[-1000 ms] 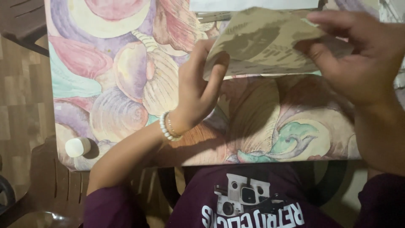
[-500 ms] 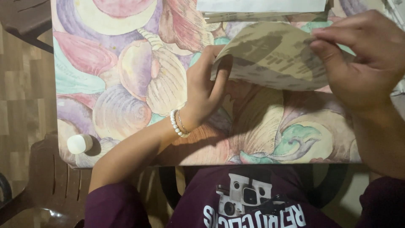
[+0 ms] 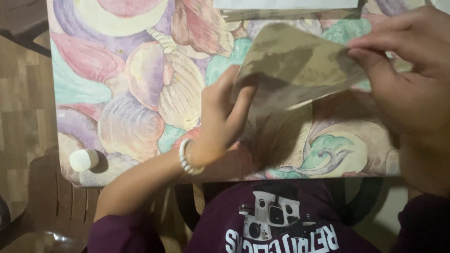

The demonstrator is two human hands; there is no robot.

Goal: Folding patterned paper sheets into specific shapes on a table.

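Between your hands, the brown paper sheet lifts off the table: left hand and right hand pinch opposite edges to keep it taut.

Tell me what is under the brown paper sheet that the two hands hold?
Under the brown paper sheet lies the shell-patterned table cover, in shadow. The cover right beneath the sheet is hidden.

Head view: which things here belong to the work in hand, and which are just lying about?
In hand:
- brown paper sheet, lifted off the table
- left hand, gripping the sheet's left edge
- right hand, pinching its right edge

Lying about:
- small white cylinder at the table's near left corner
- white and brown papers at the far edge
- shell-patterned tablecloth
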